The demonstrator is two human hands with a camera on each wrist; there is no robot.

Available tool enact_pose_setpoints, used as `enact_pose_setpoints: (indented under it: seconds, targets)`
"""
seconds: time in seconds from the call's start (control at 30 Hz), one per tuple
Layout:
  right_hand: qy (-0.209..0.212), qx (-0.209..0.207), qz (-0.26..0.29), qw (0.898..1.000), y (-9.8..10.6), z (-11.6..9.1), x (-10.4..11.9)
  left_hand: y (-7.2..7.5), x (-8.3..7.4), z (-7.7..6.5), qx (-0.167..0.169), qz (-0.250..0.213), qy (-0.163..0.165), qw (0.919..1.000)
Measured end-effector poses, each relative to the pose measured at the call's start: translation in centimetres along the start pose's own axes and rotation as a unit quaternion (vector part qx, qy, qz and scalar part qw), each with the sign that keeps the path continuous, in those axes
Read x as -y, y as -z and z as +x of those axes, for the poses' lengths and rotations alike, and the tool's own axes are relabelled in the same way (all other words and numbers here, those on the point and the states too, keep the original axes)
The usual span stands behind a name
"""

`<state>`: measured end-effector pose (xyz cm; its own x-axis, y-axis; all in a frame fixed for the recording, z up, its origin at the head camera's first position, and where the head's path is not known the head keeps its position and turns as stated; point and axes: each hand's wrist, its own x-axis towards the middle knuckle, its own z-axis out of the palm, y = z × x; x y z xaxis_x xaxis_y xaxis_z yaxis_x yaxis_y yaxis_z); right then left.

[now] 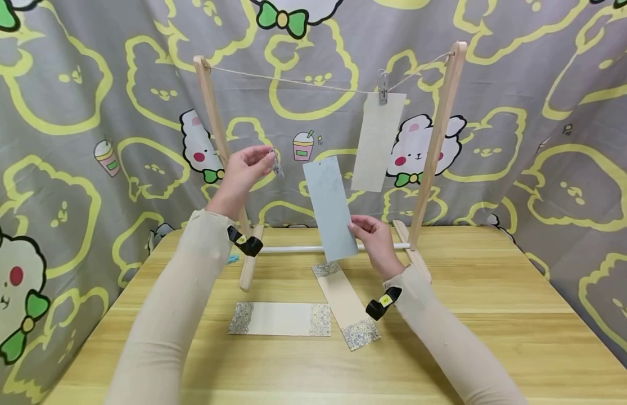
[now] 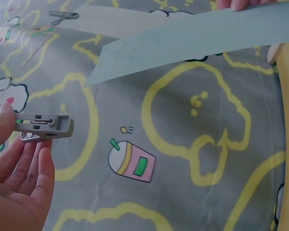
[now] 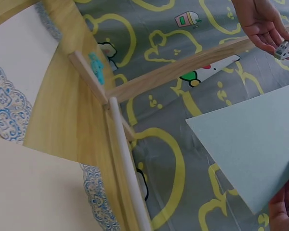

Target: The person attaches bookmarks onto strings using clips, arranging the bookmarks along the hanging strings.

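Observation:
My left hand point(image 1: 240, 179) pinches a grey clothespin point(image 2: 48, 126) between thumb and fingers, left of centre and lower than the string point(image 1: 293, 82). With its thumb and fingers, my right hand point(image 1: 378, 241) holds a pale blue rectangular card point(image 1: 330, 208) by the lower right edge. The card stands nearly upright, tilted a little, its top end below the string and apart from the clothespin. A cream card point(image 1: 379, 143) hangs from the right part of the string under another grey clothespin point(image 1: 383, 93).
Two wooden posts point(image 1: 437, 152) carry the string, joined low down by a white rod point(image 1: 293, 248). On the wooden table point(image 1: 470, 315) lie two cards with lacy patterned ends, one crosswise point(image 1: 282, 319), one slanted point(image 1: 343, 292). A blue clip point(image 3: 96, 68) lies near the left foot.

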<state>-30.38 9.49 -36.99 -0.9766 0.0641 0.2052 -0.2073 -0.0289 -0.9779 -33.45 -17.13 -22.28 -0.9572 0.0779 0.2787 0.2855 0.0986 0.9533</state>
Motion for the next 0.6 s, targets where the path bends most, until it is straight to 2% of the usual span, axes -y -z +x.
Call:
enact_pose_setpoints:
  seconds: [0.4, 0.6]
  targets:
    - [0.021, -0.003, -0.013, 1.000, -0.6, 1.1, 1.6, -1.9, -4.7, 2.7, -0.005, -0.022, -0.012, 0.9997]
    - [0.047, -0.022, -0.010, 0.999, -0.4, 2.0, 2.6, -3.1, -7.0, 3.9, -0.018, -0.039, -0.017, 0.9989]
